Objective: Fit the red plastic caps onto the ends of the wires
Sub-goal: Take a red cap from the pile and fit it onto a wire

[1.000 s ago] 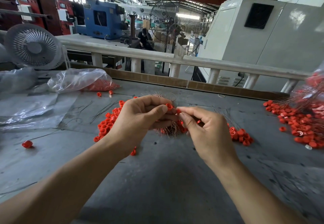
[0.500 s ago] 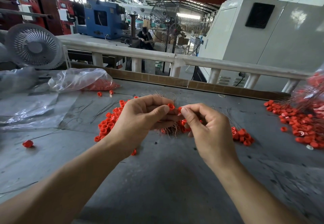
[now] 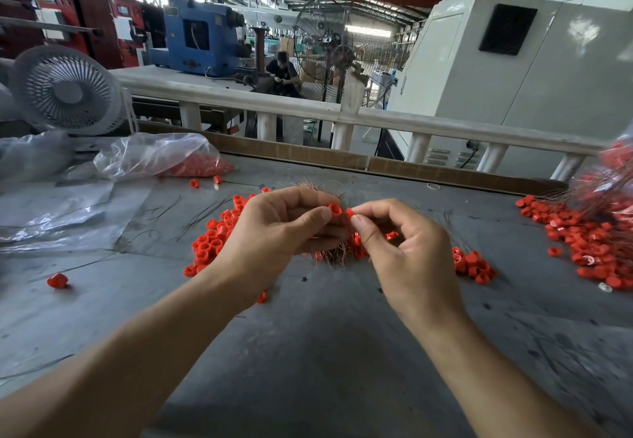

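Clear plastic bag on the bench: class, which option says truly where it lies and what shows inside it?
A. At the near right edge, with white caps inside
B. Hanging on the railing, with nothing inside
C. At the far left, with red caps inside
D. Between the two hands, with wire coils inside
C: the clear plastic bag lies at the far left of the bench, beyond the left hand, with red caps showing through it.

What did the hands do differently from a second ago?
Hardly anything. The right hand crept a little toward the left hand, bringing its red piece close to the red cap the left hand pinches. Both kept their grips. The loose caps on the table stayed put.
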Demonstrator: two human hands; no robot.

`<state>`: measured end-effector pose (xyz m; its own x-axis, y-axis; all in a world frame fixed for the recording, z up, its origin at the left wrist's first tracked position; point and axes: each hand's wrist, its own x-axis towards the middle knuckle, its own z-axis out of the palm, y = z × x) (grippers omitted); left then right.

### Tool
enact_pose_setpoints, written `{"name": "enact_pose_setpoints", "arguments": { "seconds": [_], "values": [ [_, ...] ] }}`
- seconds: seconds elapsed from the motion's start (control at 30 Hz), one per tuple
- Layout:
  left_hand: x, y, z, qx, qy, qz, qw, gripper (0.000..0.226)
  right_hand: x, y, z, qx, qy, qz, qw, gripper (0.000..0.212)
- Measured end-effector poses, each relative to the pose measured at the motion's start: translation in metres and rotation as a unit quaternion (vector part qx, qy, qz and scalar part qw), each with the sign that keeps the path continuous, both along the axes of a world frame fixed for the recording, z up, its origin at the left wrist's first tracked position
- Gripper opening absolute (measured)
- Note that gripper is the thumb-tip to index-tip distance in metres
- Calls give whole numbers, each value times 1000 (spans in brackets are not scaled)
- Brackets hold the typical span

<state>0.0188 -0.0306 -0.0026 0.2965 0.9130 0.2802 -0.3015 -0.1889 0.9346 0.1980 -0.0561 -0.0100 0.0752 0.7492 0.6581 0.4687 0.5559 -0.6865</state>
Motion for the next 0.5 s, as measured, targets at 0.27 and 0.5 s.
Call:
{"name": "enact_pose_setpoints", "arguments": {
  "seconds": [0.27,0.5],
  "values": [
    [0,-1,0,7,27,2,1000,16,-2,-2,1,4,0,-3,1000,7],
    [1,1,-3,20,88,18,996,17,-2,-2,4,77,-81,-35,993,4]
  ]
}}
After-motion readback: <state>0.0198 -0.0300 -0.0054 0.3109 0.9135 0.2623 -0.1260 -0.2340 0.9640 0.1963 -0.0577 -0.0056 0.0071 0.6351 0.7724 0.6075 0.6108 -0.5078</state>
